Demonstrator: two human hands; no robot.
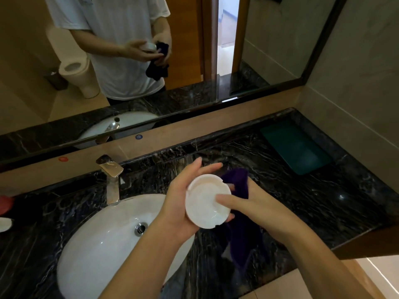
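Over the black marble counter (313, 208), just right of the sink basin (92, 251): noted a round white dish (204, 209) with a notched rim. Held up clear of the stone, hollow side tilted toward the camera. Cradled from below and from the left by the left hand (183, 197), palm under the base, fingers reaching up behind the far rim and loosely curled round it. Gripped on the opposite side by the right hand (257, 203), thumb laid inside the hollow, remaining fingers behind the rim and closed on a purple cloth (237, 180). Bunched between those fingers and the back of the dish, loose end hanging below the hands toward the counter's front edge. Cannot tell how many right-hand fingers meet the dish through the fabric.

Left of the hands, recorded a chrome faucet (112, 180) standing at the back of the basin, spout toward the bowl. Also a drain (140, 228) in the bowl's floor. Far right, near the corner wall, logged a dark green tray (295, 147) lying flat on the counter, well apart from the hands. Along the back, a mirror (269, 39) showing the same grip in reflection. At the left frame edge, a red object (5, 203), too cropped to identify.
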